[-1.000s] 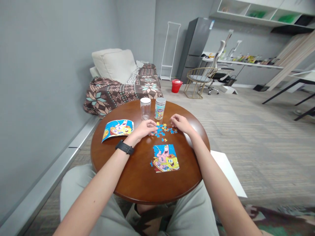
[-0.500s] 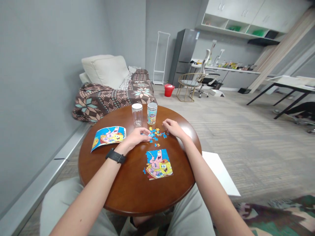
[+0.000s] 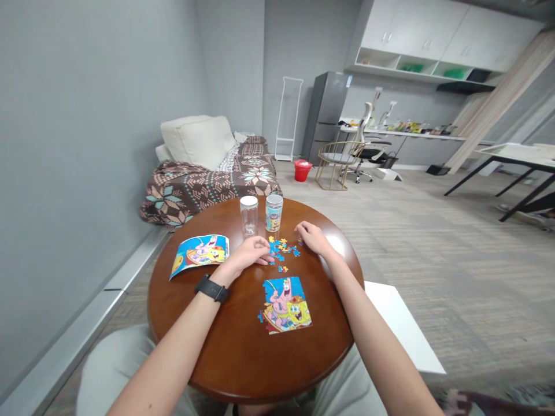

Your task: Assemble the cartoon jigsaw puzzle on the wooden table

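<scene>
My left hand [image 3: 252, 252] rests at the left edge of a small pile of loose jigsaw pieces [image 3: 281, 248], mostly blue and yellow. Its thumb and fingers are apart, with the tips beside the blue pieces. On the pile's right side, my right hand [image 3: 313, 238] has its fingers curled down together at the tabletop. A small coloured piece shows under its fingertips; whether it is gripped is hidden. Closer to me lies a partly joined cartoon jigsaw [image 3: 288, 306], with a blue piece sticking out at its left edge. A tiny loose piece [image 3: 283, 269] sits between pile and jigsaw.
The round brown table [image 3: 217, 358] also bears a curled picture sheet [image 3: 200, 254] at left. A clear jar with a white lid [image 3: 249, 216] and a printed can [image 3: 273, 214] stand behind the pile. A patterned sofa [image 3: 208, 179] adjoins the far side.
The view has tilted up slightly, so everything sits lower in the picture. My left hand's fingers have opened a little at the pile's edge; my right hand stays at its right side.
</scene>
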`<state>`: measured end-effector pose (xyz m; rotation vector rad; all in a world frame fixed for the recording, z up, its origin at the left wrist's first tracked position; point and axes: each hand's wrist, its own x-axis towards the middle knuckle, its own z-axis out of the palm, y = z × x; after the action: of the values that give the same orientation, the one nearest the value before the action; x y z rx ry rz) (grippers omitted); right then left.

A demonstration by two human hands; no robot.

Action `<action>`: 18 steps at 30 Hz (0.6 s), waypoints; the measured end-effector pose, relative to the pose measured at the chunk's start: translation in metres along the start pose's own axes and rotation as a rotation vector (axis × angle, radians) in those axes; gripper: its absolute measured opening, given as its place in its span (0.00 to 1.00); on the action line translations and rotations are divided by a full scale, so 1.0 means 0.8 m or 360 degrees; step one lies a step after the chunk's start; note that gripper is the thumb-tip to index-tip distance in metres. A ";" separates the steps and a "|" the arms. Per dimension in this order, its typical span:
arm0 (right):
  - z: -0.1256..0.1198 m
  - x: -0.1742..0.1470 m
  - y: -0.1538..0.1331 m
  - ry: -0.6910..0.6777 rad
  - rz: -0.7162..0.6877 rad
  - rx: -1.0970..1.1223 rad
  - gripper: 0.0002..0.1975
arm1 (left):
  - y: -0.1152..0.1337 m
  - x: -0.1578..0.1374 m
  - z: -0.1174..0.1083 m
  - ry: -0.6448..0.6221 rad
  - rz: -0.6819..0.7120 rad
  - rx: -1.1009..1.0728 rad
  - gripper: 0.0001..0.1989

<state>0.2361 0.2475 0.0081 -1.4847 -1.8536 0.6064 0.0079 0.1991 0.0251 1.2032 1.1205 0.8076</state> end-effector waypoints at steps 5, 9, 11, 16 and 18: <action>0.003 0.002 0.001 -0.0012 0.0166 0.0282 0.12 | -0.009 0.005 -0.004 0.0011 0.0025 0.0046 0.07; 0.003 0.003 0.002 0.0058 0.0106 0.0268 0.12 | -0.017 0.011 -0.008 -0.0027 0.0058 0.0078 0.05; 0.004 0.003 0.002 0.0070 0.0106 0.0268 0.11 | -0.019 0.013 -0.008 -0.0022 0.0073 0.0081 0.05; 0.006 0.002 0.000 -0.0029 0.0175 0.0296 0.11 | -0.018 0.011 -0.005 -0.0022 0.0058 -0.0006 0.06; 0.006 0.001 -0.002 -0.0041 0.0156 0.0276 0.11 | -0.015 0.008 -0.003 -0.0009 0.0037 -0.0072 0.07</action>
<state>0.2314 0.2479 0.0057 -1.4647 -1.7079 0.8155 0.0065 0.2029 0.0121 1.1823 1.0802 0.8428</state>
